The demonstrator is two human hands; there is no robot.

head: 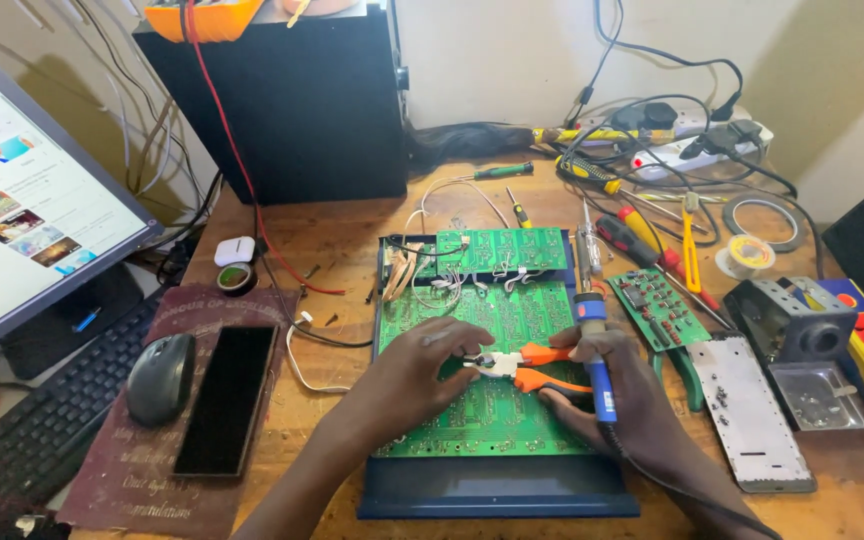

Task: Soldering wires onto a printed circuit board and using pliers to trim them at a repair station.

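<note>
Orange-handled pliers (527, 368) are gripped at the handles by the right hand (612, 385), which also clasps a blue soldering iron (595, 345), while the left hand's (422, 365) fingertips are pinched at the pliers' nose, over a green circuit board (497, 400).

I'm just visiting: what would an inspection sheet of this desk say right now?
Surface: wooden desk, crowded.
Job's things: large green circuit board; orange-handled pliers; blue soldering iron.
Clutter: screwdrivers, small circuit board, tape roll, phone, mouse.
Grippers: left hand at the pliers' head; right hand holds iron and pliers' handles.
Cables: red wire, black leads at power strip.
Surroundings: monitor, keyboard, black box.
</note>
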